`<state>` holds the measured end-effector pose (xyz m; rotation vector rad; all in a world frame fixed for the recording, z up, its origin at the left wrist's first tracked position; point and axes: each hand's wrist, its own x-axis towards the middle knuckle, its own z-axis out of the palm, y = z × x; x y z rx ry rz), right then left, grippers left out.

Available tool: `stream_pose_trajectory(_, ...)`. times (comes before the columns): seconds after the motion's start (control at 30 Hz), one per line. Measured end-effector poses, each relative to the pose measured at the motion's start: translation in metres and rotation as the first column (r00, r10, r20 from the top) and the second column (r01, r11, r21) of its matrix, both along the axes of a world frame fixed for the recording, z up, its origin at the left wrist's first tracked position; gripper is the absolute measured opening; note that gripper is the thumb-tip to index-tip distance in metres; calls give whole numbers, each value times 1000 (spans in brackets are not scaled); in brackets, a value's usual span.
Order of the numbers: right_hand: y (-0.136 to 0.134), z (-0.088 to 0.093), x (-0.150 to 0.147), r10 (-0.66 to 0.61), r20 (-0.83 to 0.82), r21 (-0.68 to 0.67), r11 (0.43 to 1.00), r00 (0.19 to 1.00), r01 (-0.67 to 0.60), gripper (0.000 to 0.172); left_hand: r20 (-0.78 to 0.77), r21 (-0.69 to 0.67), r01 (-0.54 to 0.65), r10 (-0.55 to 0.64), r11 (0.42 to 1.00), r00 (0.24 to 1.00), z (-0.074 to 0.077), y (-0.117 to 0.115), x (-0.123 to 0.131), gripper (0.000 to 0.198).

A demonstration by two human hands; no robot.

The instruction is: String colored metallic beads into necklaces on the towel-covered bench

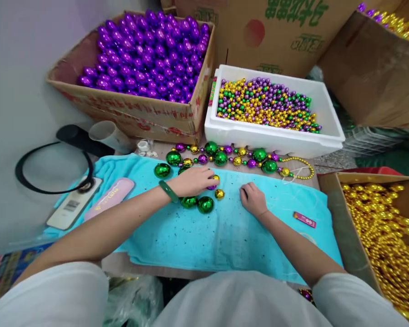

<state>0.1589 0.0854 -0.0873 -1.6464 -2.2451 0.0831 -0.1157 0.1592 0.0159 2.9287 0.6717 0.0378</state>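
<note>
The left hand lies on the turquoise towel, its fingers closed on a small purple bead beside a gold bead and green balls. The right hand rests curled on the towel nearby; whether it holds anything cannot be seen. A finished bead strand lies just before the white foam box.

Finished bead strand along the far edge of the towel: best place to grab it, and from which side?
Likely at the thin gold-bead tail on the right end of the bead strand, from above with a pinch. The beads there are small and loop loosely, with bare table beside them. The big green balls are round, glossy and packed against the white foam box, so they would probably slip.
</note>
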Motion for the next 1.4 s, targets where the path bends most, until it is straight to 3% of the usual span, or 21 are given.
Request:
stream_pose_trajectory(0.13, -1, 3, -1, -11, 7, -2, 1000, 1000, 11, 25, -75, 31, 81, -79, 996, 994, -8, -1, 8, 30)
stream_pose_trajectory(0.27, 0, 3, -2, -22, 23, -22, 1000, 999, 23, 27, -24, -39, 60, -61, 997, 998, 1, 4, 4, 40)
stream_pose_trajectory(0.33, 0, 3, -1, -26, 26, -24, 999, 999, 26, 27, 67, -55, -20, 23, 998, 997, 15, 11, -6, 38)
stream_pose_trajectory(0.43, -3, 4, -1, -8, 15, 13, 1000, 1000, 8, 24, 259, 22, -264, 249, 964, 933, 45, 35, -32, 29)
stream_pose_trajectory(0.53, -4, 1, 1, 22, 0, 89, 996, 1000, -22, 23, 456, 136, -554, 444, 822, 771, 80, 78, -73, 28)
stream_pose_trajectory(0.63, -1, -8, 4, 42, 1, 116, 992, 999, -42, 24, 543, 140, -803, 633, 579, 551, 111, 133, -125, 27)
stream_pose_trajectory(0.73, 1, -13, 6, 57, -21, 148, 988, 998, -54, 26, 306, 68, -962, 912, 266, 274, 126, 183, -172, 36)
stream_pose_trajectory(0.8, 1, -14, 8, 68, -37, 161, 985, 997, -61, 26, 116, 36, -983, 976, 182, 185, 126, 208, -191, 52)
stream_pose_trajectory(0.9, 0, -17, 11, 83, -59, 162, 984, 995, -73, 25, -11, -6, -983, 983, 184, 184, 117, 236, -201, 79)
stream_pose_trajectory(1.0, 1, -20, 13, 91, -82, 177, 981, 992, -76, 25, -88, -43, -975, 972, 217, 220, 108, 257, -200, 88)
stream_pose_trajectory(1.17, 3, -20, 14, 110, -95, 207, 974, 989, -89, 21, -152, -91, -954, 943, 286, 297, 95, 271, -200, 64)
stream_pose_trajectory(1.4, 2, -17, 12, 105, -100, 191, 978, 989, -84, 18, -83, -104, -941, 940, 322, 331, 89, 271, -200, 26)
